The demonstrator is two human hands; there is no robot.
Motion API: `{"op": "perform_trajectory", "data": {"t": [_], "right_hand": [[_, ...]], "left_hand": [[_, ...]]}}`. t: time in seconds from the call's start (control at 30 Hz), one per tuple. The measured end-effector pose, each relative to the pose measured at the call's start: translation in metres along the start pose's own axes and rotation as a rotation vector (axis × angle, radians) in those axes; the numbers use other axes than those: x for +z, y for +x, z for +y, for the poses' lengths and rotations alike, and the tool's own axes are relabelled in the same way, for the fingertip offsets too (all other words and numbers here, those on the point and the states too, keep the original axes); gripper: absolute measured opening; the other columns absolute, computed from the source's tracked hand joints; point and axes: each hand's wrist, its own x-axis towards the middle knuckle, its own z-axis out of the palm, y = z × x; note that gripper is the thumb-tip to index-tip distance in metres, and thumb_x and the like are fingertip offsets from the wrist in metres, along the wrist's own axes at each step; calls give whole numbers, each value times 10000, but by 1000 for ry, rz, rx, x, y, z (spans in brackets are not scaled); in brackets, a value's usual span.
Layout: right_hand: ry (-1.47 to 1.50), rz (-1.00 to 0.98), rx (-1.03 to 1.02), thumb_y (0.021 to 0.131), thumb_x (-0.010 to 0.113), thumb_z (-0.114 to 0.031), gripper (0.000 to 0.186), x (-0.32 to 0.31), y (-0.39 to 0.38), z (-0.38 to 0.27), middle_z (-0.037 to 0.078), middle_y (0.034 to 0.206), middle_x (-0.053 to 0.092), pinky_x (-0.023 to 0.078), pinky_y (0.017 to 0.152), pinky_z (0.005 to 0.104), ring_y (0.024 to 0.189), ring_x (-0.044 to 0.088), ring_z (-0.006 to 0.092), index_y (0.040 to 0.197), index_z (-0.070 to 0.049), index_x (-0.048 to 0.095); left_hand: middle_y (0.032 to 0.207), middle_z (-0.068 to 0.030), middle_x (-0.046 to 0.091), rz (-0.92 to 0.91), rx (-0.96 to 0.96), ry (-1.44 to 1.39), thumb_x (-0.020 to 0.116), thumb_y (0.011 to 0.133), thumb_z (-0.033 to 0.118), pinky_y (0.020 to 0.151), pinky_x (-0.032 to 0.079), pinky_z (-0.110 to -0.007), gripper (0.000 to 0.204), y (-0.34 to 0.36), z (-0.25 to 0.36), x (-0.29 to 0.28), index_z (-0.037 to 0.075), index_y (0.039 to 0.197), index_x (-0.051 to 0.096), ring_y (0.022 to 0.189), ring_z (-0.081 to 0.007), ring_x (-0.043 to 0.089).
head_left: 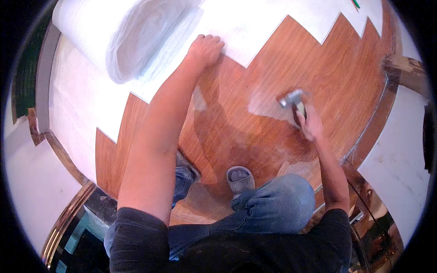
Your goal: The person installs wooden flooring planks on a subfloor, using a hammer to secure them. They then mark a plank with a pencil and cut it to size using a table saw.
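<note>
My right hand (310, 123) is closed round the pale handle of a hammer (292, 98). The silver head, slightly blurred, is over or on the reddish-brown wood-look floor planks (334, 68). Farther off to the left, my left hand (207, 50) rests at the stepped edge of the planks, where they meet white underlay (227, 27). Its fingers are curled and close together; the hand itself hides whatever lies beneath them.
A big roll of white foam sheet (86, 41) lies at the far left. Brown skirting (373, 123) and a wooden post (407, 68) border the right side. My slippered foot (240, 179) stands on the planks close to me. A green object (356, 3) shows at the top right.
</note>
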Motion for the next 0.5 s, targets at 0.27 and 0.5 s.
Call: {"op": "perform_trajectory", "data": {"t": [0.27,0.5], "right_hand": [[-54,38,-142,1092,528,-378,440,-42,156,-159,264,1302,688,519,1017,539,1228,644,450,1426,-96,575],[-149,53,-209,1079,556,-385,458,-21,190,-168,219,1310,710,539,1015,519,1204,668,431,1446,-113,585]], "left_hand": [[1231,-98,667,-80,-45,-56,515,1014,136,1021,543,-449,226,12,8,-11,94,1158,685,1220,-300,641],[1261,-69,651,-76,-91,-54,513,1040,157,1066,496,-447,284,-2,11,-9,149,1251,701,1263,-266,615]]}}
